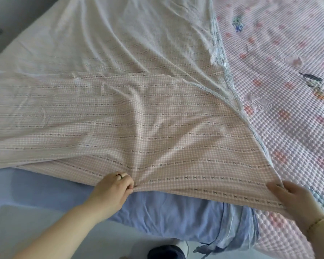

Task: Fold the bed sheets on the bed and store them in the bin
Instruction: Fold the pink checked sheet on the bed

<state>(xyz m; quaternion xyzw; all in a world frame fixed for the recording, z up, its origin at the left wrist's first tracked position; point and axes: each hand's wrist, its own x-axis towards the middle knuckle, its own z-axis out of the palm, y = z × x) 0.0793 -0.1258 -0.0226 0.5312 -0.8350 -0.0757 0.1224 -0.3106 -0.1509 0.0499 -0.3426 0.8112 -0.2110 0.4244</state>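
Item: bed sheet [138, 113], pink fine check with rows of small grey cross-stitch marks, paler and almost white at its far end. It lies spread on the bed [157, 208], creased, with folds fanning outward from both hands and its near edge lifted between them. Lace trim [220, 53], white, runs along the sheet's edge, from beyond the right hand away to the far side. Left hand [112, 189]: fingers curled, pinching a gathered bit of the near edge, with puckers spreading from the pinch. A dark ring [120, 176] sits on one finger. Right hand [295, 199]: holds the sheet's near corner with its fingers laid over the top of the cloth; the thumb is hidden, so the grip underneath cannot be made out. A thin bracelet [316, 221] sits at that wrist. Quilted cover [288, 128], pink and white with a bubbled texture, red dot clusters and small printed figures, lies under the sheet and shows bare beyond and beside the right hand. Blue cover [176, 215], wrinkled, wraps the bed's side below and between the hands, with a tie hanging at its lower part. Floor [45, 230], pale grey, lies beneath the left forearm. Dark rounded object [166, 251] at the lower frame edge, kind unclear.
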